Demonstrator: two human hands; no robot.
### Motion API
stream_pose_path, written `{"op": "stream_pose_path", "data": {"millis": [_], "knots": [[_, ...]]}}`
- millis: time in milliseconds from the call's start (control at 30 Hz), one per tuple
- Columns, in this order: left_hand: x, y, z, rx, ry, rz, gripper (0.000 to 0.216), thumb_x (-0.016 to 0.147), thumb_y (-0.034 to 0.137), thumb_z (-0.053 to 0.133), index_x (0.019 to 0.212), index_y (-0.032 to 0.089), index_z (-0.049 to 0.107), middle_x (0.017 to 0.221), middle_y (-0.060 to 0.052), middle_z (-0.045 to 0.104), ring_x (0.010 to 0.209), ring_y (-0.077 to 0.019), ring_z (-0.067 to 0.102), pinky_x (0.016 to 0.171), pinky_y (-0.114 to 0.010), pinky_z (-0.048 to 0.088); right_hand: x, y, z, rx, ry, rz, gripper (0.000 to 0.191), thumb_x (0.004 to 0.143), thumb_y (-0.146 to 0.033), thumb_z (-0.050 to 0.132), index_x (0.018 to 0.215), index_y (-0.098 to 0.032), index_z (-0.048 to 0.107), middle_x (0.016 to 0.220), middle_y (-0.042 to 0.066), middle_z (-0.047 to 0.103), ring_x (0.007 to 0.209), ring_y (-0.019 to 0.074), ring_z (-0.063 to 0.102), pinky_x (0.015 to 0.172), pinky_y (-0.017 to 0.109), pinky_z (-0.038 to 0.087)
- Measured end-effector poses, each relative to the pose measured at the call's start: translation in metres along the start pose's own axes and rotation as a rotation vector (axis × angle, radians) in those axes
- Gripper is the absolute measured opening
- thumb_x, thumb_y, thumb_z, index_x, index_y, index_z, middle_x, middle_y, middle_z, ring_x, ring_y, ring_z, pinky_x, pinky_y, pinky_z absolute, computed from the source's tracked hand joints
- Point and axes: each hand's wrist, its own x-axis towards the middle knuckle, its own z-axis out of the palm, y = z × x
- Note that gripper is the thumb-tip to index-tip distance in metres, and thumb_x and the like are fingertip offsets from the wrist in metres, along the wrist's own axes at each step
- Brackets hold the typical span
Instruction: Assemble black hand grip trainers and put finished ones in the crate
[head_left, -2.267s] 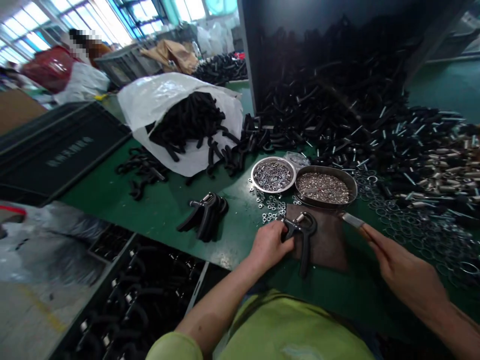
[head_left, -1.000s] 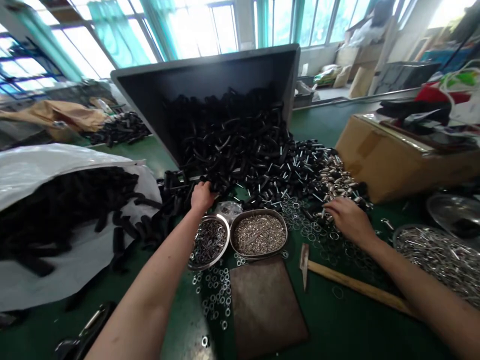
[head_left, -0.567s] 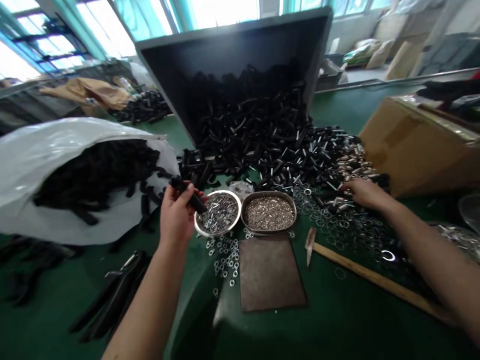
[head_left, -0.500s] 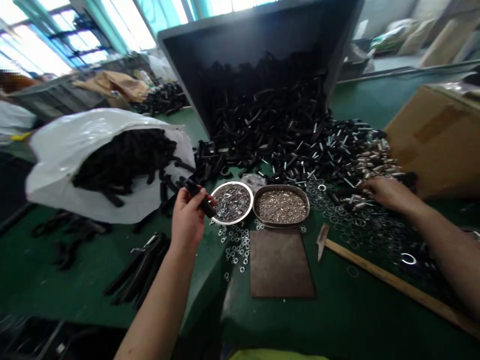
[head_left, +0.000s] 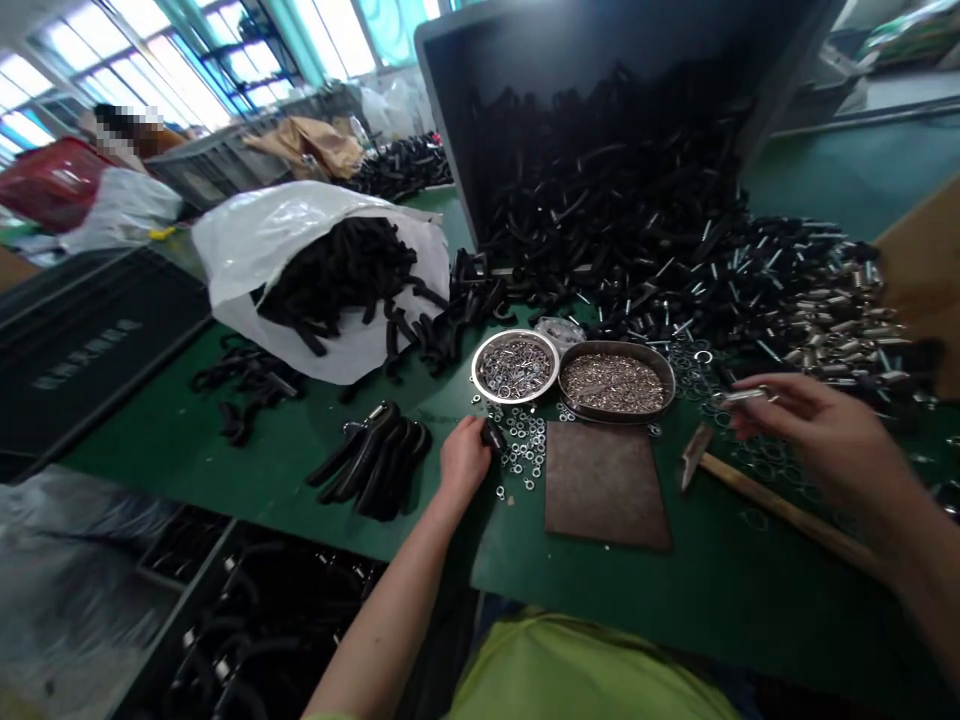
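My left hand [head_left: 463, 462] is closed around a black handle-like piece [head_left: 493, 435], whose end sticks out past the fingers, low over the table beside loose small metal rings [head_left: 526, 447]. My right hand [head_left: 821, 425] pinches a silver cylindrical metal part [head_left: 745, 396] between thumb and fingers, above scattered thin wire rings [head_left: 769, 462]. Left of my left hand lies a bundle of black handles [head_left: 373, 462]. Ahead are a round metal bowl [head_left: 553, 383] of small shiny parts and an oval tin [head_left: 670, 397] of tiny metal pieces.
A brown square plate [head_left: 607, 490] lies in front of me, with a wooden-handled hammer [head_left: 787, 507] to its right. A large grey bin [head_left: 442, 130] spills black parts onto the table. A white sack [head_left: 247, 240] stands left; a cardboard box [head_left: 926, 270] stands right, near silver cylinders [head_left: 844, 315].
My left hand has come down and nearer with the black handle piece. My right hand has lifted off the pile of silver cylinders with one in its fingers. The view has shifted left.
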Motion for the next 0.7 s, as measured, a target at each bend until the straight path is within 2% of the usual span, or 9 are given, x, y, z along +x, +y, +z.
{"op": "stream_pose_path", "data": {"millis": [100,200,300,367,467,600,700], "knots": [[0.002,0.002,0.001,0.035,-0.009,0.011,0.020,0.073,0.007,0.048,0.077,0.019,0.062,0.091,-0.008,0.065,0.088,-0.0247,0.061,0.077,-0.033,0.043,-0.028,0.004,0.036,0.232,-0.190,0.049,0.025,0.076,-0.038,0.068,0.095,-0.023,0.060,0.064,-0.002,0.059,0.054,0.0114,0.054,0.051,0.026,0.045],[-0.003,0.009,-0.005,0.011,-0.018,0.032,0.020,0.074,0.009,0.049,0.082,0.020,0.063,0.091,-0.007,0.066,0.091,-0.0245,0.060,0.080,-0.033,0.043,-0.051,0.006,0.064,0.424,-0.325,0.098,0.025,0.077,-0.036,0.066,0.094,-0.020,0.056,0.064,-0.003,0.056,0.052,0.0110,0.053,0.048,0.026,0.043],[-0.024,0.031,-0.011,-0.344,-0.057,0.006,0.018,0.076,0.020,0.058,0.093,0.020,0.065,0.092,-0.005,0.068,0.088,-0.0210,0.062,0.079,-0.030,0.044,-0.068,0.000,0.082,0.464,-0.375,0.098,0.019,0.077,-0.032,0.067,0.086,-0.020,0.055,0.071,-0.002,0.057,0.053,0.0094,0.053,0.049,0.025,0.043],[-0.043,0.052,-0.013,-0.683,-0.166,-0.066,0.025,0.073,0.029,0.066,0.095,0.019,0.067,0.091,-0.005,0.069,0.081,-0.0191,0.062,0.076,-0.029,0.046,-0.075,-0.005,0.090,0.459,-0.385,0.072,0.017,0.075,-0.030,0.068,0.079,-0.019,0.056,0.079,-0.001,0.058,0.051,0.0076,0.053,0.048,0.024,0.042],[-0.070,0.080,-0.012,-0.982,-0.344,-0.176,0.028,0.066,0.034,0.074,0.088,0.017,0.071,0.081,-0.004,0.069,0.073,-0.0169,0.062,0.070,-0.027,0.046,-0.080,-0.013,0.098,0.436,-0.430,0.033,0.013,0.074,-0.028,0.068,0.075,-0.019,0.059,0.082,0.000,0.057,0.053,0.0075,0.052,0.048,0.024,0.043],[-0.087,0.097,-0.010,-1.138,-0.451,-0.234,0.029,0.061,0.034,0.078,0.085,0.018,0.072,0.077,-0.003,0.069,0.071,-0.0162,0.061,0.069,-0.027,0.046,-0.078,-0.017,0.103,0.419,-0.503,0.038,0.014,0.074,-0.030,0.068,0.076,-0.019,0.061,0.076,0.000,0.057,0.057,0.0095,0.053,0.050,0.024,0.045],[-0.087,0.097,-0.012,-1.106,-0.466,-0.201,0.024,0.063,0.033,0.077,0.082,0.019,0.072,0.074,-0.003,0.069,0.069,-0.0168,0.061,0.066,-0.027,0.046,-0.076,-0.013,0.105,0.440,-0.493,0.118,0.016,0.074,-0.032,0.069,0.077,-0.018,0.060,0.070,-0.001,0.057,0.053,0.0086,0.052,0.049,0.023,0.044]]}}
